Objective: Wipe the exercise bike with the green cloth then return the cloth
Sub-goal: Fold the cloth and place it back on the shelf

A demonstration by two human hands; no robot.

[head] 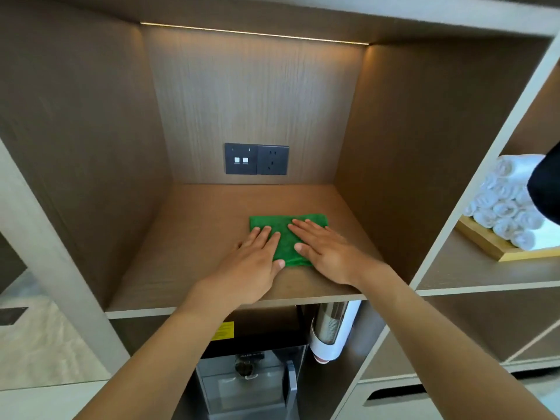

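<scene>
Left hand (257,256) flat, fingers straight, pressing the near-left part of the green cloth (286,237). Cloth folded on the shelf (194,268), spread under and between both palms. Right hand (325,248) likewise flat on its right half. Probably either picking up or returning; smooth outward, evenly.

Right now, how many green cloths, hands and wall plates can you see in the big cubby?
Green cloth, lying flat on the shelf: 1
Hands, left hand and right hand, both flat on the cloth: 2
Dark wall plates, a switch plate and a socket: 2
Total: 5
</scene>
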